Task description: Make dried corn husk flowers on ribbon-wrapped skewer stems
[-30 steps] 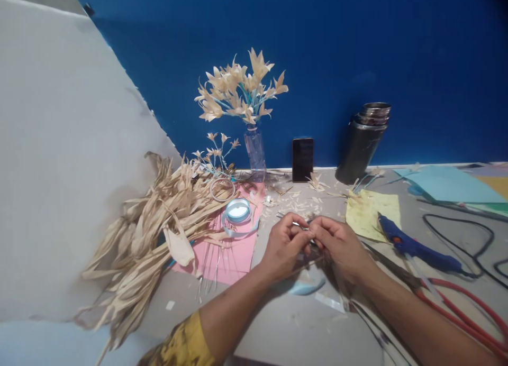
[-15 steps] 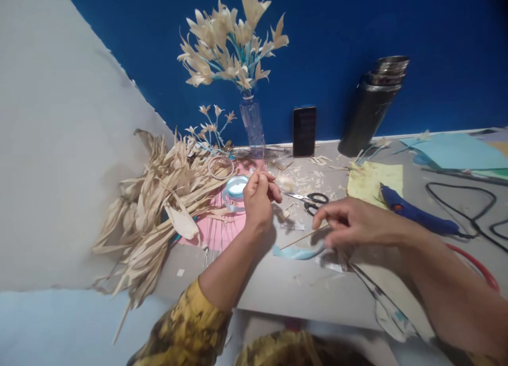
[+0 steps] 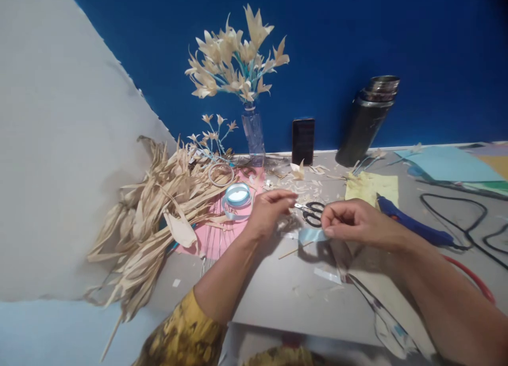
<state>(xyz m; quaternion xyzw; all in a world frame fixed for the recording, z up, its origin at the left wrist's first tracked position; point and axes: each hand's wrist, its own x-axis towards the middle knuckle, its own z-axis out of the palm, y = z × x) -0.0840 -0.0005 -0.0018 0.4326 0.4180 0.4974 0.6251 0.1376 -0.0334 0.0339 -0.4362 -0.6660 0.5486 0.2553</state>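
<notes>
My left hand (image 3: 270, 212) is closed in a pinch near the middle of the table. Just beyond its fingertips shows a small cream husk flower (image 3: 297, 170), whose stem I cannot make out. My right hand (image 3: 347, 220) pinches the end of a short light-blue ribbon strip (image 3: 311, 235), held above the table. Between and behind the two hands lie black-handled scissors (image 3: 314, 213). Under the ribbon, a thin wooden stick (image 3: 291, 252) rests on the tabletop. Left of my left hand sits a roll of light-blue ribbon (image 3: 238, 194) on pink paper (image 3: 228, 239).
Dried corn husks (image 3: 154, 223) are heaped at left. Behind stand a bottle vase (image 3: 253, 133) of husk flowers, a phone (image 3: 303, 141) and a dark flask (image 3: 367, 122). A blue glue gun (image 3: 413, 223) with black cable lies right, beside yellow paper (image 3: 381, 189).
My right hand has picked the ribbon strip up off the table. My left hand has moved right, towards it, and the husk flower, blurred before, now shows clearly.
</notes>
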